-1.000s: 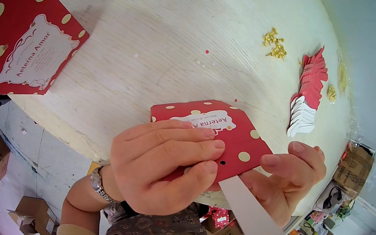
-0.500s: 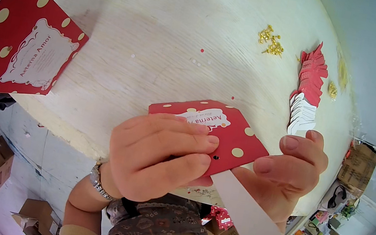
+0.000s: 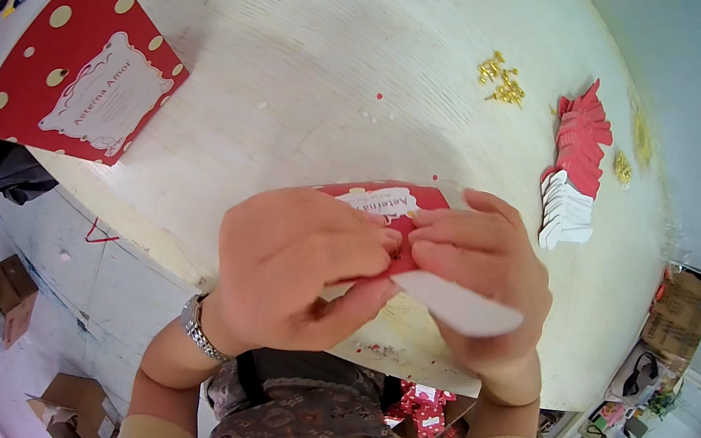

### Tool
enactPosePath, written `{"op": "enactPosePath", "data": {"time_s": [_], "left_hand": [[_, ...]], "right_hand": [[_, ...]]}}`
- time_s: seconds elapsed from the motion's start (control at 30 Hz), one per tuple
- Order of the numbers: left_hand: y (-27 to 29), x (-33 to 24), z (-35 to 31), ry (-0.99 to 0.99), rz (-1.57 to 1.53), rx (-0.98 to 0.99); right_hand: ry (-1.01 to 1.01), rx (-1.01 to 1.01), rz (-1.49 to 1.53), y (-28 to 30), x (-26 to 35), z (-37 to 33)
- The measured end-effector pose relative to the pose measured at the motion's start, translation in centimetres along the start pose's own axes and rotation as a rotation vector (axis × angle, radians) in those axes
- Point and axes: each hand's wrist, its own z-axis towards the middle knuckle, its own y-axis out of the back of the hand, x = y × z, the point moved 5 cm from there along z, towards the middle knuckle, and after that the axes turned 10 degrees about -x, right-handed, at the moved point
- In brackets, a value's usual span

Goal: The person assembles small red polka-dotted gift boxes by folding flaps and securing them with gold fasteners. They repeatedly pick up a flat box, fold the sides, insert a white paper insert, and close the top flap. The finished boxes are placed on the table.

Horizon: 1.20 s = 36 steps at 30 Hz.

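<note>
Close to the table's near edge, both hands are closed on a red paper box [image 3: 431, 199] with pale dots and a white label. My left hand [image 3: 297, 257] grips its left side, fingers curled over the front and thumb below. From the right, my right hand [image 3: 492, 267] pinches the box near a corner, its fingertips almost meeting the left ones. A white, round-ended paper strip [image 3: 462, 306] sticks out from the box below the right fingers. Most of the box is hidden by the hands, and I cannot tell whether a fastener is between the fingertips.
A larger red dotted box [image 3: 21, 91] lies at the left edge. Small gold fasteners [image 3: 504, 82] are heaped at the far right, with a second gold pile [image 3: 622, 169] further over. Fanned red strips [image 3: 582, 138] and white strips [image 3: 565, 212] lie nearby. Cardboard boxes [image 3: 9, 295] stand below.
My right hand has come in from the right and up, onto the box's front beside the left fingers. The white strip has swung to point more to the right.
</note>
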Motion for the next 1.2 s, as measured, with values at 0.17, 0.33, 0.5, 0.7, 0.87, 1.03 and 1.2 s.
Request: {"op": "enactPosePath", "data": {"time_s": [0.17,0.33,0.5,0.7,0.87,1.03,1.2], "left_hand": [[0.8,-2.2,1.4,0.127,0.175,0.100],[1.6,-6.4,2.5,-0.769,0.610,0.145],[-0.2,-6.1,5.7,-0.894,0.767,0.240],[0.7,-3.8,3.9,-0.024,0.434,0.389],[1.1,-2.6,2.5,0.210,0.077,0.213],[0.6,-2.6,2.7,0.281,-0.029,0.243],[0.4,-2.0,3.3,0.394,-0.064,0.308]], "right_hand": [[0.172,-0.167,0.214,-0.6,-1.5,0.2],[0.203,-0.277,0.266,-0.8,-2.3,0.1],[0.162,-0.365,0.336,-0.9,-2.3,-0.4],[0.215,-0.501,0.364,-1.3,-2.4,-1.6],[0.206,-0.557,0.364,-1.5,-2.2,-2.0],[0.181,-0.536,0.362,-1.5,-2.1,-2.1],[0.174,-0.543,0.353,-1.6,-2.2,-2.1]]}}
